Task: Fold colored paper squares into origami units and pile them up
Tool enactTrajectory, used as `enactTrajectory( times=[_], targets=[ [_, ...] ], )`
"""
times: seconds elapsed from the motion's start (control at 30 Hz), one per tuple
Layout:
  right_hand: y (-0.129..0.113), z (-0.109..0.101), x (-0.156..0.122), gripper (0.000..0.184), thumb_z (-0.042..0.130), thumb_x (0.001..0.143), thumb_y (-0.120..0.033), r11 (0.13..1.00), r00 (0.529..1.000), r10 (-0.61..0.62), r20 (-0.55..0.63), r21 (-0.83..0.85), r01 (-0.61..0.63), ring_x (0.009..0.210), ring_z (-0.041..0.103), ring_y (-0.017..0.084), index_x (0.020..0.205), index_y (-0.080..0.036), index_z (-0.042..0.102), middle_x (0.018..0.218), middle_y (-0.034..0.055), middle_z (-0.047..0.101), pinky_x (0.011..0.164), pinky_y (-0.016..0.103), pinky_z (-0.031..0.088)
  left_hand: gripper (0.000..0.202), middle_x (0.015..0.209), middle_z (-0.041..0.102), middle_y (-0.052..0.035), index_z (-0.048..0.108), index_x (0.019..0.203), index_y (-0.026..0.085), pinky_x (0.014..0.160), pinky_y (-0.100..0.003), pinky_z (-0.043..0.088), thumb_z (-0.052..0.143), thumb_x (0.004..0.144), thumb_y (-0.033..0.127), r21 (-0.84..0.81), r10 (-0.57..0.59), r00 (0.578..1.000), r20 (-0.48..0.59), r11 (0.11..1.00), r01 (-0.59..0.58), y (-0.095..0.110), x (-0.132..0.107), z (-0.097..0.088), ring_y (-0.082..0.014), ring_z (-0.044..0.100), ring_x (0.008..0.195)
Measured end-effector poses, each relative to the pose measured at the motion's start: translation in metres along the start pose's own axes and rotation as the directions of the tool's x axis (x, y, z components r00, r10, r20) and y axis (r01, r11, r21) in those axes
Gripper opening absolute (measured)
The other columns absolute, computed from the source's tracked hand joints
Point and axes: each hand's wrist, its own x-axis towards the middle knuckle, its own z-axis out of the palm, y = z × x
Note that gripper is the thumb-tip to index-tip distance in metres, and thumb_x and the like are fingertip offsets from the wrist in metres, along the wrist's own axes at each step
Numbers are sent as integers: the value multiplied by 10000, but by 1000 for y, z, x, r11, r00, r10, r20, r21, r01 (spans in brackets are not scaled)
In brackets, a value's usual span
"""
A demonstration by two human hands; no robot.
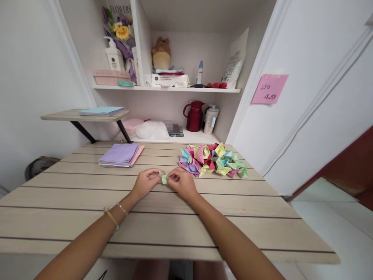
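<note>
A small green folded paper piece (164, 179) lies between my two hands at the middle of the wooden table (87, 217). My left hand (146, 182) pinches its left side with curled fingers. My right hand (182, 182) pinches its right side, fingers closed on it. Just beyond my right hand sits a pile of several folded paper pieces (212, 159) in pink, yellow, green, blue and purple. A stack of flat purple and pink paper sheets (121, 154) lies on the table beyond my left hand.
A small side shelf (58, 115) on the left carries blue paper (101, 111). Behind the table an alcove holds a red jug (194, 116), a cup (211, 119), a plastic bag and boxes. A pink note (269, 88) sticks to the right wall.
</note>
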Motion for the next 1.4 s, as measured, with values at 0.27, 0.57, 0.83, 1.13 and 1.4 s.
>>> enactTrajectory(
  times=[0.27, 0.57, 0.83, 1.13, 1.4],
  targets=[
    [16, 7, 2, 119, 580, 710, -272, 909, 982, 189, 0, 379, -175, 550, 517, 111, 716, -172, 644, 658, 5, 628, 527, 226, 421, 507, 1000, 672, -126, 594, 1046, 110, 805, -351, 516, 755, 590, 261, -155, -91, 992, 88, 982, 104, -3, 6, -2, -203, 644, 885],
    [10, 2, 1, 82, 625, 702, -232, 968, 996, 54, 70, 241, -69, 636, 523, 118, 719, -186, 691, 702, 16, 603, 564, 221, 416, 441, 863, 696, -85, 608, 949, 106, 732, -312, 520, 762, 573, 279, -100, -101, 980, 169, 988, 119, -7, 3, -1, -172, 654, 753],
    [4, 9, -3, 294, 581, 770, -321, 925, 989, 81, 128, 361, -122, 577, 519, 97, 1029, -184, 603, 774, 22, 636, 547, 215, 433, 300, 584, 634, -12, 616, 715, 128, 507, -244, 509, 733, 593, 376, 27, -47, 997, -56, 998, 48, 3, 3, -3, -143, 608, 525],
    [5, 4, -1, 219, 591, 747, -349, 962, 989, 84, 122, 247, -112, 662, 598, 148, 814, -164, 686, 754, 31, 689, 593, 233, 442, 365, 680, 690, -49, 638, 823, 118, 613, -280, 524, 771, 550, 321, -85, -67, 998, -4, 994, 66, 0, 1, 2, -173, 648, 631],
    [3, 7, 1, 227, 629, 716, -340, 885, 978, 186, 89, 417, -207, 537, 596, 143, 861, -168, 659, 666, 21, 664, 516, 253, 484, 334, 598, 659, 0, 599, 809, 128, 609, -285, 541, 771, 560, 268, -172, -101, 992, -71, 981, 88, 5, 4, 0, -156, 641, 589]
  ],
)
